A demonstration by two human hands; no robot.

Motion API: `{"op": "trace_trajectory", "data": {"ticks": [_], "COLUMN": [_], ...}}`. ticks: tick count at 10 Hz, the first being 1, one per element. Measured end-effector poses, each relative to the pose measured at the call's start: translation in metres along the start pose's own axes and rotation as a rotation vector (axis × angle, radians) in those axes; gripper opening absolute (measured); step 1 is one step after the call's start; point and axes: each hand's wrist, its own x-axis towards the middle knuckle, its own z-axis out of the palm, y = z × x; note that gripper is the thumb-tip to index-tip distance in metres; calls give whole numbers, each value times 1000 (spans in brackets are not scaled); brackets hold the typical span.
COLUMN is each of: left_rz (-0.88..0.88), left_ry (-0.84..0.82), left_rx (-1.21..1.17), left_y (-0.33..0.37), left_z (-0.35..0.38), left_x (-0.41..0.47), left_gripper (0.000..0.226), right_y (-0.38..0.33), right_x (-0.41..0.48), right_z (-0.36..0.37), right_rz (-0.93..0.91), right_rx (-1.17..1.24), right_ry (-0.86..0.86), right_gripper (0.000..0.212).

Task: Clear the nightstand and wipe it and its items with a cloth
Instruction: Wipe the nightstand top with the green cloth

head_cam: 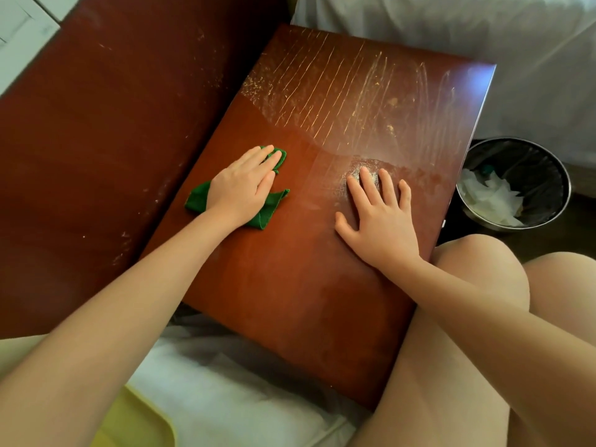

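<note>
Fingers (371,182) of right hand (380,221) lay spread flat on tabletop (290,285); left hand (242,188), fingers together, pressed green cloth (267,211). Bin (516,182) stood right.

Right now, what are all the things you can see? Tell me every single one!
nightstand: one, reddish-brown wood, centre; pale streaks on its far half
cloth: one, green, on the nightstand's left part
wooden panel: one, dark red-brown, left of the nightstand
waste bin: one, dark with a black liner, on the floor at the right
crumpled scraps: several, white, inside the waste bin
bedding: white, top right and again at the bottom
yellow item: one, bottom left, unclear what it is
left hand: one, flat on the cloth
right hand: one, flat on the bare nightstand
knees: two, bare, lower right
</note>
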Motion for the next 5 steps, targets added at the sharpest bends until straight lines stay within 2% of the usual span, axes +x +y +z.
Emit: {"op": "trace_trajectory", "data": {"ticks": [5], "left_rz": [-371], "left_ry": [17], "left_rx": [-30], "left_y": [-32], "left_z": [-6], "left_x": [85], "left_gripper": [47], "right_y": [2], "right_x": [0], "right_z": [3], "right_rz": [-4], "right_rx": [7], "right_ry": [25], "right_gripper": [66]}}
